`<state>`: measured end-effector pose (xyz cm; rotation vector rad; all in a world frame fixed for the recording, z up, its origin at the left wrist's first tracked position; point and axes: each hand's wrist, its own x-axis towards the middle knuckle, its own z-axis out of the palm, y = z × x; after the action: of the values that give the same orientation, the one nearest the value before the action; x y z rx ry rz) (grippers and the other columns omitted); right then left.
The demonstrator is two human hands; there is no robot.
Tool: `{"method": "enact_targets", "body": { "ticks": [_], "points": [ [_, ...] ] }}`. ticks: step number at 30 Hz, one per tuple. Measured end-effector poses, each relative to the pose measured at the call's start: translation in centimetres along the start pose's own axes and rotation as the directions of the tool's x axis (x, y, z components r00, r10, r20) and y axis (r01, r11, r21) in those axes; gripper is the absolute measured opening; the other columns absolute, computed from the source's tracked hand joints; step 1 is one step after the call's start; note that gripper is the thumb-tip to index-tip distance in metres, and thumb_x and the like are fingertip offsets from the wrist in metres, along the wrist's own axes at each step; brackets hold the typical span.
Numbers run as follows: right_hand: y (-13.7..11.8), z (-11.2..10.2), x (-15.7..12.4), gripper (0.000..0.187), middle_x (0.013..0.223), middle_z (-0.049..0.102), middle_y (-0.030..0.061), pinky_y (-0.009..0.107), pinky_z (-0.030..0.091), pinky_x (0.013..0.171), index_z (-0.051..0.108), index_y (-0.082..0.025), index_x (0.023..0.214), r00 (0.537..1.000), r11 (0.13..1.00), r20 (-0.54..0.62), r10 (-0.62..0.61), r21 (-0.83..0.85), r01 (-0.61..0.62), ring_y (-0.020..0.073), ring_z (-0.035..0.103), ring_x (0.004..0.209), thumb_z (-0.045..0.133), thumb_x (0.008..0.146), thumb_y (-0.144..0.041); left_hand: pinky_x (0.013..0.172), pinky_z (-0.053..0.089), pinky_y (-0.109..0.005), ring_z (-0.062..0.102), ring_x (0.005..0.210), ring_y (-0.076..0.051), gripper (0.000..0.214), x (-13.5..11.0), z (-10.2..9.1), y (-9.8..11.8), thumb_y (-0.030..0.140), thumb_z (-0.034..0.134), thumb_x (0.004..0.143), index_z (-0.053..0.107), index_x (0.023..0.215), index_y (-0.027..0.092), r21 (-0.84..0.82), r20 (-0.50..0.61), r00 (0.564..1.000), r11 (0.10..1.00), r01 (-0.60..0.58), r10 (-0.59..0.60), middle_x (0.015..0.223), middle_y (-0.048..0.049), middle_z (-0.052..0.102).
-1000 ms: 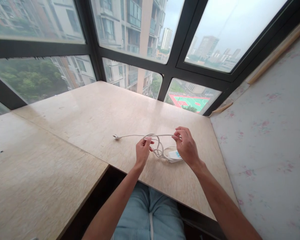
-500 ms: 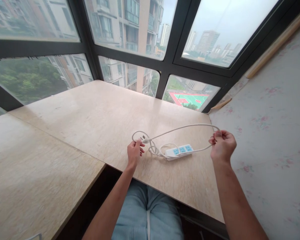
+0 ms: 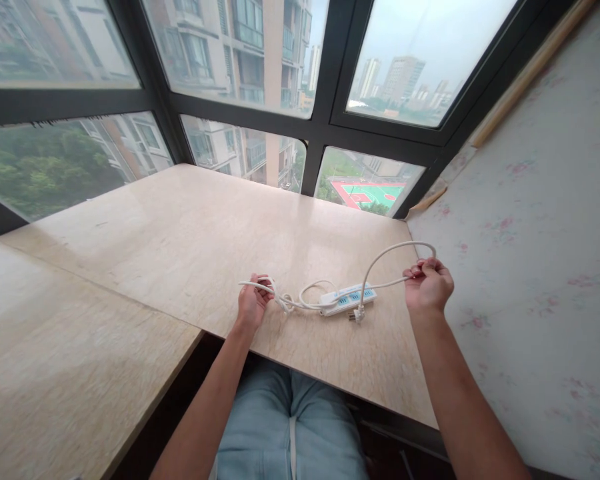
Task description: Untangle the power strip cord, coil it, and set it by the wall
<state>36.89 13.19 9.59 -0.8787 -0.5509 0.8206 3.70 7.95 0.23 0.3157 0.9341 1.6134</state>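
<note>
A white power strip [image 3: 335,307] with blue socket faces lies on the stone-look counter, between my two hands. Its white cord [image 3: 387,249] arcs up from the right end into my right hand [image 3: 429,285], which is closed around it. From that arc the plug [image 3: 359,314] hangs down in front of the strip, prongs pointing left. My left hand [image 3: 253,302] is closed on a loop of the same cord to the left of the strip. Between that hand and the strip the cord is tangled in small loops.
The counter [image 3: 170,227] runs left and back to dark-framed windows [image 3: 315,143]. A flower-patterned wall [image 3: 520,280] stands close on the right. My legs [image 3: 290,420] are under the front edge, beside a dark gap [image 3: 180,373].
The plug has left my left hand and now hangs over the strip's front on the right side. My left hand has moved slightly left and grips a cord loop. The view has shifted slightly.
</note>
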Motion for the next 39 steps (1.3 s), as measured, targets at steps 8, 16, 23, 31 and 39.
{"method": "enact_targets", "body": {
  "ticks": [8, 16, 23, 31, 39],
  "points": [
    [1.5, -2.8, 3.0, 0.024, 0.058, 0.045, -0.0086, 0.013, 0.037, 0.041, 0.039, -0.018, 0.069, 0.959, 0.949, -0.096, 0.265, 0.204, -0.242, 0.0019, 0.04, 0.04, 0.049, 0.084, -0.002, 0.058, 0.056, -0.024, 0.068, 0.067, -0.015, 0.016, 0.7, -2.5, 2.8, 0.008, 0.054, 0.083, 0.065, 0.094, 0.009, 0.034, 0.068, 0.971, 0.973, 0.228, -0.23, 0.084, -0.0116, 0.071],
    [4.0, -3.6, 4.7, 0.022, 0.055, 0.046, -0.0087, 0.013, 0.038, 0.041, 0.042, -0.018, 0.072, 0.924, 0.926, -0.133, 0.359, 0.173, -0.335, 0.0028, 0.043, 0.039, 0.044, 0.089, -0.004, 0.061, 0.057, -0.022, 0.068, 0.08, -0.016, 0.044, -0.5, -4.7, 6.4, -0.009, 0.041, 0.064, 0.06, 0.101, 0.007, -0.011, -0.098, 0.969, 0.974, 0.228, -0.228, 0.103, -0.0183, 0.067],
    [7.7, -5.3, 4.7, 0.021, 0.056, 0.052, -0.0084, 0.013, 0.045, 0.042, 0.043, -0.018, 0.072, 0.886, 0.909, -0.202, 0.417, 0.091, -0.407, 0.0038, 0.05, 0.041, 0.056, 0.086, -0.009, 0.09, 0.051, -0.036, 0.059, 0.106, -0.021, 0.025, -3.7, -2.5, 6.3, 0.018, 0.058, 0.074, 0.058, 0.098, 0.019, 0.567, -0.262, 0.831, 0.775, -0.278, 0.49, 0.104, -0.0062, 0.063],
    [9.6, -6.3, 3.3, 0.021, 0.065, 0.063, -0.0021, 0.016, 0.055, 0.053, 0.047, -0.017, 0.074, 0.9, 0.911, -0.144, 0.411, 0.018, -0.413, 0.0077, 0.063, 0.054, 0.064, 0.08, -0.006, 0.094, 0.045, -0.043, 0.06, 0.106, -0.028, 0.029, -5.4, 2.4, 1.3, 0.027, 0.059, 0.082, 0.061, 0.111, 0.019, 0.708, 0.705, 0.707, -0.124, -0.695, 0.06, 0.107, -0.0129, 0.066],
    [10.1, -6.5, 1.7, 0.033, 0.073, 0.07, 0.0009, 0.022, 0.058, 0.061, 0.053, -0.017, 0.093, 0.954, 0.95, 0.024, 0.3, -0.092, -0.297, 0.014, 0.07, 0.067, 0.077, 0.072, -0.025, 0.079, 0.043, -0.037, 0.061, 0.09, -0.028, 0.02, -3.2, 1.7, -0.6, 0.03, 0.056, 0.088, 0.064, 0.103, 0.02, 0.655, 0.663, 0.742, -0.4, -0.641, -0.104, 0.091, -0.0122, 0.066]
  ]
}}
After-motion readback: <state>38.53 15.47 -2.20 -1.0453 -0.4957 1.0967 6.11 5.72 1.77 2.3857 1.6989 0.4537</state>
